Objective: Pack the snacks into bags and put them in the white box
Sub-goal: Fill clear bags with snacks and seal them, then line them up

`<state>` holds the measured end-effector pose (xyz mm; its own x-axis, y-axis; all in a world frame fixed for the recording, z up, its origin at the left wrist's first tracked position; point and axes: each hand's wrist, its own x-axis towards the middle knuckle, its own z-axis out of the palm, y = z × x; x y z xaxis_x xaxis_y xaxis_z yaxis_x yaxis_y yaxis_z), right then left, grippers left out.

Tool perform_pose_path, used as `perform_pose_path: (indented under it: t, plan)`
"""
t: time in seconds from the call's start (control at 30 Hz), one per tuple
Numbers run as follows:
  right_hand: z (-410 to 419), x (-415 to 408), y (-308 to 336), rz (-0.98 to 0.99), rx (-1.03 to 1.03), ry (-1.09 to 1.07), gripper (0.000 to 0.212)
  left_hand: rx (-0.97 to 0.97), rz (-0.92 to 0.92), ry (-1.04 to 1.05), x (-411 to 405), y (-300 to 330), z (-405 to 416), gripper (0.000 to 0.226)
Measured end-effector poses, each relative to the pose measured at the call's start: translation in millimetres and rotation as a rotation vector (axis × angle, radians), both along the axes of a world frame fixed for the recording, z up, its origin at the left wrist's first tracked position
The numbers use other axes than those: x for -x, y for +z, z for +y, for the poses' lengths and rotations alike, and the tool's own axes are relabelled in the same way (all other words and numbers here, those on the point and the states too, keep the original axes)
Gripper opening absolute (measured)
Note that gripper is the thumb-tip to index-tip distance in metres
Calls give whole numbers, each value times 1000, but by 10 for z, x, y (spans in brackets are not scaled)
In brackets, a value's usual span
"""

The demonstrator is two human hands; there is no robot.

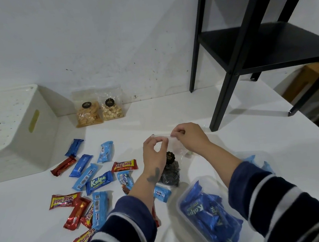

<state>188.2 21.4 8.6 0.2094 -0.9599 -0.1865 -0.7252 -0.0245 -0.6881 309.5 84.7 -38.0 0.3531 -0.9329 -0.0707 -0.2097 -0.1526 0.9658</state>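
Striped navy sleeves reach in; left hand and right hand both pinch the clear plastic bag's top mid-worktop, seemingly sealing it. Next: carry it to the white plastic box.

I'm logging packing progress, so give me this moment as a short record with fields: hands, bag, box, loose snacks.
left hand: left hand pinches the top edge of the clear bag
right hand: right hand pinches the same edge
bag contents: dark striped snacks, black round label
white box: white box far left, by the wall
loose snacks: wrapped bars scattered on the white table
already bagged: two snack bags against the wall
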Motion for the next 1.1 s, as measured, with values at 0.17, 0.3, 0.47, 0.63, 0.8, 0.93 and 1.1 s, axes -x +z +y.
perform_pose_path:
  t: [0.17,0.3,0.47,0.63,0.8,0.93,1.1]
  plan:
    - [-21,-29,-5,-176,-31,-14,17,-112,-186,-219,-163,-276,261,58]
    - [170,-58,-144,-230,-129,-101,40,-180,-130,-171,-210,-439,310,68]
    - [558,-225,-409,-277,-197,-127,87,-151,-59,-136,-260,-463,247,69]
    - [524,-356,-557,-203,-134,-40,98,-106,-119,-127,-397,-523,197,63]
    - [-6,-474,-312,-92,-58,62,100,-83,-223,-65,-699,-415,-136,52]
    - [-499,-609,-218,-84,-56,110,105,-229,-552,-168,-1011,-509,-477,52]
    - [-1072,-873,-240,-55,-12,156,104,-593,-928,-505,-1119,-631,-757,105]
